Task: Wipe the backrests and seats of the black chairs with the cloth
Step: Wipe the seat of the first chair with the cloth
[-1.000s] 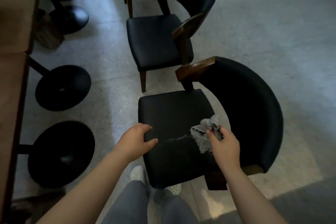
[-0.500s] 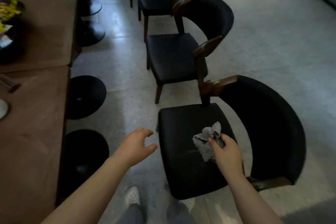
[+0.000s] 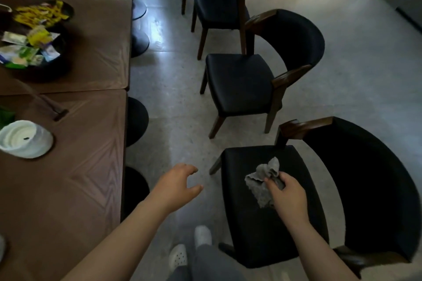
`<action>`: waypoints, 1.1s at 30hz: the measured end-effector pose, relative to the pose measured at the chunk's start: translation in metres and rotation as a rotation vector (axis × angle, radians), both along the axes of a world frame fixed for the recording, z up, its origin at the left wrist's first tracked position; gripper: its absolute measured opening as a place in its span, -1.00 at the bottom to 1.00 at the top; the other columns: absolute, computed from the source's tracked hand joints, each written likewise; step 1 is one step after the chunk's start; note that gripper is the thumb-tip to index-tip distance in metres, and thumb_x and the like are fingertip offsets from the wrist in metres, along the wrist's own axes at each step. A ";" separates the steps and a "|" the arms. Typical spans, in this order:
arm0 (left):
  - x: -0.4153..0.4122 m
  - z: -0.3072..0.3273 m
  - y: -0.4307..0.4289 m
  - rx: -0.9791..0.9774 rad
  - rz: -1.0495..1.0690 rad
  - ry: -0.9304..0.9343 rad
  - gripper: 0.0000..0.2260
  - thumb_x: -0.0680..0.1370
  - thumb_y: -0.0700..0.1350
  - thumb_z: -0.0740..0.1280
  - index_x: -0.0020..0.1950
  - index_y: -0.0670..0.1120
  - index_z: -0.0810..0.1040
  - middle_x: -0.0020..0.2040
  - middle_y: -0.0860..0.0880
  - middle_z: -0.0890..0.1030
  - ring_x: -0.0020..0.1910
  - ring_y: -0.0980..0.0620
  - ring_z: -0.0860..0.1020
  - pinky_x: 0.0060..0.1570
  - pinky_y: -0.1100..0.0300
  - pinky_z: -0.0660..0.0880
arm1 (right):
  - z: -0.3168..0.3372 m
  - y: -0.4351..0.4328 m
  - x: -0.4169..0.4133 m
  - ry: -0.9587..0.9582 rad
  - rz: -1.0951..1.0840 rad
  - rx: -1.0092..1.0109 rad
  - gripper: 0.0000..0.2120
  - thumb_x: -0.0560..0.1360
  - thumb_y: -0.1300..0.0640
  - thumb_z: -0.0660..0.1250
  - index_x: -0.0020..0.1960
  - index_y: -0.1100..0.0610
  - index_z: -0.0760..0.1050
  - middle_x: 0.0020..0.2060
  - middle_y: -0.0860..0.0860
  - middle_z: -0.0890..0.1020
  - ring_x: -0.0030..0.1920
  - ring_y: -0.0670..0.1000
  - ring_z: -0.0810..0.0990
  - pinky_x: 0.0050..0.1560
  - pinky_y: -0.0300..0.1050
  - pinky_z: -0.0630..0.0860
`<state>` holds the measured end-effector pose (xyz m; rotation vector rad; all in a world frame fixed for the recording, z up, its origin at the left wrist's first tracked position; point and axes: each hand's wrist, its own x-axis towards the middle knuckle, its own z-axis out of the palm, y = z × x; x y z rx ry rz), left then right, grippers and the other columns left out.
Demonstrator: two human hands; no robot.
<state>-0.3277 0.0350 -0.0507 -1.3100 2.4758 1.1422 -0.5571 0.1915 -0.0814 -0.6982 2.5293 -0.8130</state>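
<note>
A row of black chairs with dark wooden arms runs away from me on the right. The nearest chair (image 3: 370,189) is at lower right, a second chair (image 3: 239,84) stands beyond it, and a third chair (image 3: 214,7) is farther back. My right hand (image 3: 288,198) grips a crumpled grey cloth (image 3: 262,180) over the nearest chair's seat. My left hand (image 3: 177,183) hovers over the floor left of that seat, fingers loosely spread and holding nothing.
Brown wooden tables (image 3: 68,166) fill the left side, with a white lidded bowl (image 3: 25,139) and a dark bowl of packets (image 3: 32,50) on them. Round black table bases (image 3: 137,121) stand under the table edge. Pale floor (image 3: 173,102) separates tables from chairs. My white shoes (image 3: 189,248) are below.
My left hand has come off the nearest seat's front edge and now hangs over the floor. The view has lifted and shifted left, so the tables and farther chairs show. The cloth stays over the seat.
</note>
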 end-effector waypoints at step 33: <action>-0.330 -0.014 -0.205 -0.039 -1.024 -0.171 -0.54 0.55 0.08 0.35 0.41 -0.05 0.43 0.28 -0.03 0.47 0.22 0.04 0.48 0.25 0.13 0.43 | -0.015 -0.105 -0.104 -0.171 -0.879 -0.001 -0.82 0.55 0.08 0.35 -0.23 0.01 0.50 -0.27 -0.02 0.56 -0.25 -0.10 0.54 -0.29 -0.22 0.35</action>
